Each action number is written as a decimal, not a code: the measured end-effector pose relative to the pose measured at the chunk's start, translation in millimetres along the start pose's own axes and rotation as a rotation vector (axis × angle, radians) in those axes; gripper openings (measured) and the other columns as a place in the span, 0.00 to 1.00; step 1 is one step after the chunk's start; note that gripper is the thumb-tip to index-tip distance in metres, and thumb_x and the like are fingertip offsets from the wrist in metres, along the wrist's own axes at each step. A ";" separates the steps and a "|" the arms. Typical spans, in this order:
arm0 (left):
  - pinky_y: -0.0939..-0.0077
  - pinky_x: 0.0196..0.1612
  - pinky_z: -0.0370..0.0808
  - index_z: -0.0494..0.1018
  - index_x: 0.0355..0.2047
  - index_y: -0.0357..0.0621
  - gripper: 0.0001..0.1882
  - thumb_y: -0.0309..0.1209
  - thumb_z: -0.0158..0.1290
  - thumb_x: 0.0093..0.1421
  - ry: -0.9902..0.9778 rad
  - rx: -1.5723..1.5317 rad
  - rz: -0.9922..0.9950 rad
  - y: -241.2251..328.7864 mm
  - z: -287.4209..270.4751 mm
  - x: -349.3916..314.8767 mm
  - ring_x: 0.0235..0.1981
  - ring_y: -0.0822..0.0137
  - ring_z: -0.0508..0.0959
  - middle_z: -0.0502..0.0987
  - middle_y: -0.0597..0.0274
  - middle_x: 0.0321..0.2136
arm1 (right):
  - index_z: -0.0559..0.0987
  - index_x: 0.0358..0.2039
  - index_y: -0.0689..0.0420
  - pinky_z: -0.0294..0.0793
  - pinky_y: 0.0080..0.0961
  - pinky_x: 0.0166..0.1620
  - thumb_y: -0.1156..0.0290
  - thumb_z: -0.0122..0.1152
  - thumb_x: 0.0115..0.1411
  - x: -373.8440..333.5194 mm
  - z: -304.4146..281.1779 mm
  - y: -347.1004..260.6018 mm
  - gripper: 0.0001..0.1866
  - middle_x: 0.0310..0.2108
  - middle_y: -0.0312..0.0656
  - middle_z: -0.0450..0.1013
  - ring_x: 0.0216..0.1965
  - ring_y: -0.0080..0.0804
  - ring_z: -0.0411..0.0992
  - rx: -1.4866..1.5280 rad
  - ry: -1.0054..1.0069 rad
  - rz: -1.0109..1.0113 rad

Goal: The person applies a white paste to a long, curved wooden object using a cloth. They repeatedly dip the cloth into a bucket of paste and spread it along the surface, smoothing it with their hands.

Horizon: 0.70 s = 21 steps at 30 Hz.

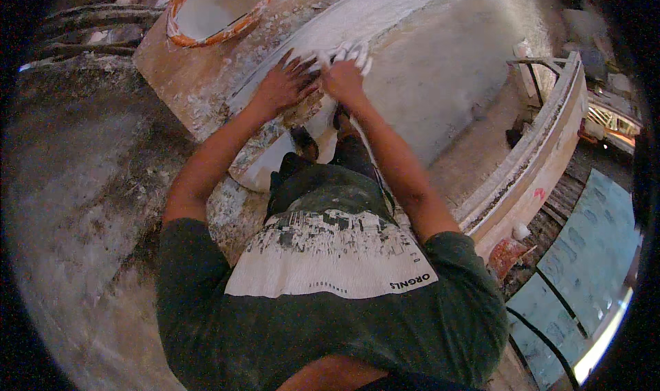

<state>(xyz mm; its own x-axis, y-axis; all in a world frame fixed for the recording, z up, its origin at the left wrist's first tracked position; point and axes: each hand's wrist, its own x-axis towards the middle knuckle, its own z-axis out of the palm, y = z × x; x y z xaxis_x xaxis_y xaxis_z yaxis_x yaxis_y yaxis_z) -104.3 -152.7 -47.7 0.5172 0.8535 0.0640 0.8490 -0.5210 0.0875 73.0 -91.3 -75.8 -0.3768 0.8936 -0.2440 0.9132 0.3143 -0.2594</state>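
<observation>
My left hand (291, 83) is stretched forward with its fingers spread, its palm turned down over the near end of a long curved white strip (344, 30) that looks like wet plaster. Close beside it, my right hand (342, 80) has its fingers curled round a clump of white strands (357, 53); what exactly the clump is cannot be made out. Both hands work at the strip's edge and nearly touch each other. Dark smears mark the left fingers.
An orange-rimmed bucket (180, 5) with pale contents stands on a splattered board (165, 58) at the far left. To the right, a raised curved wall (543, 140) bounds a dusty surface (447, 68). Beyond it lies a bluish sheet (584, 233) crossed by black cables.
</observation>
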 end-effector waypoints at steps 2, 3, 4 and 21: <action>0.54 0.67 0.42 0.62 0.59 0.60 0.25 0.49 0.39 0.63 0.094 -0.005 0.008 -3.7 -1.7 45.5 0.60 0.59 0.63 0.57 0.63 0.63 | 0.75 0.43 0.66 0.67 0.52 0.50 0.54 0.36 0.64 38.1 -53.3 29.9 0.27 0.39 0.61 0.73 0.42 0.63 0.71 -0.042 -0.122 -0.082; 0.54 0.67 0.42 0.61 0.60 0.61 0.25 0.49 0.38 0.64 0.148 0.006 -0.014 -6.9 2.7 64.3 0.60 0.58 0.62 0.54 0.64 0.64 | 0.73 0.46 0.62 0.69 0.54 0.48 0.52 0.34 0.65 52.2 -82.0 43.6 0.28 0.39 0.60 0.74 0.42 0.62 0.72 -0.076 -0.129 -0.131; 0.54 0.67 0.42 0.60 0.61 0.61 0.26 0.49 0.37 0.64 0.218 0.002 0.000 -4.6 5.2 92.4 0.60 0.57 0.62 0.51 0.64 0.65 | 0.73 0.45 0.62 0.69 0.54 0.46 0.54 0.35 0.65 83.5 -88.6 90.6 0.26 0.37 0.60 0.74 0.40 0.60 0.73 -0.083 -0.093 -0.141; 0.54 0.68 0.40 0.62 0.60 0.57 0.26 0.47 0.39 0.63 0.010 -0.018 -0.032 9.6 -11.8 121.2 0.63 0.66 0.58 0.55 0.68 0.64 | 0.64 0.55 0.69 0.51 0.59 0.59 0.43 0.37 0.62 65.9 -85.0 82.8 0.38 0.54 0.66 0.62 0.56 0.65 0.60 0.063 -0.047 0.125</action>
<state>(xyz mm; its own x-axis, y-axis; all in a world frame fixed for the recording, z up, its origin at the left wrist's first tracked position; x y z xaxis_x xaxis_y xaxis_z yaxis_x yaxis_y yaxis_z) -34.8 -54.4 -27.4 0.4889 0.8694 0.0708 0.8629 -0.4940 0.1072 136.9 20.8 -33.9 -0.2686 0.9080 -0.3216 0.9426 0.1791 -0.2819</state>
